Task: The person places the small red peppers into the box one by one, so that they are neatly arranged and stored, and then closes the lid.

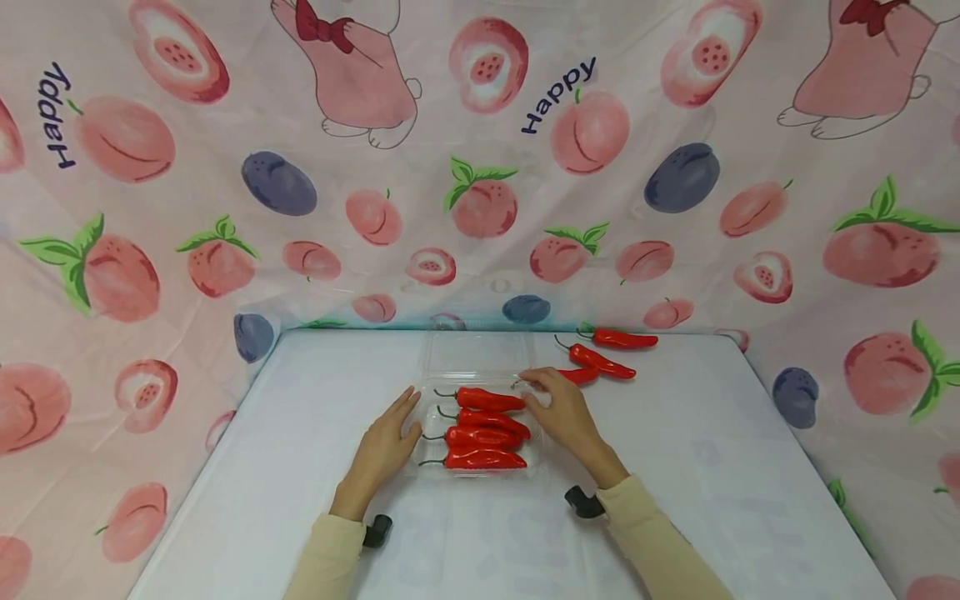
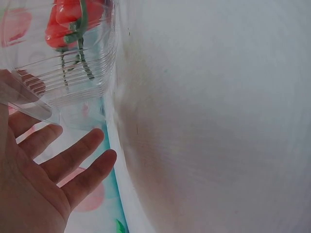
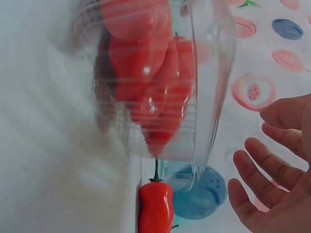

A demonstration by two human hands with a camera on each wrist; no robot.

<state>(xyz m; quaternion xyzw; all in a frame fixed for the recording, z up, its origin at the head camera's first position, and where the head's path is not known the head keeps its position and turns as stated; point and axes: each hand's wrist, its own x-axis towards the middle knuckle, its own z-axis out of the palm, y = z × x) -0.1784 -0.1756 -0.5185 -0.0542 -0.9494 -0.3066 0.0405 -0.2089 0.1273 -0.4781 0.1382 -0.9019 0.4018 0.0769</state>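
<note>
A clear plastic clamshell box (image 1: 431, 454) lies in the middle of the table with its lid (image 1: 477, 350) folded back, away from me. Several red chili peppers (image 1: 486, 437) lie in it side by side, green stems pointing left. At the box's left edge is my left hand (image 1: 386, 442); in the left wrist view its fingers are spread and the thumb tip lies by the plastic rim. My right hand (image 1: 564, 408) hovers by the box's upper right corner, fingers loosely bent, with nothing in its grasp in the right wrist view.
Three more red chili peppers lie loose behind the right hand: a near one (image 1: 579, 376), partly hidden by that hand, a middle one (image 1: 600, 362) and a far one (image 1: 624, 339). A fruit-patterned cloth (image 1: 420, 200) hangs behind the white table (image 1: 300, 417).
</note>
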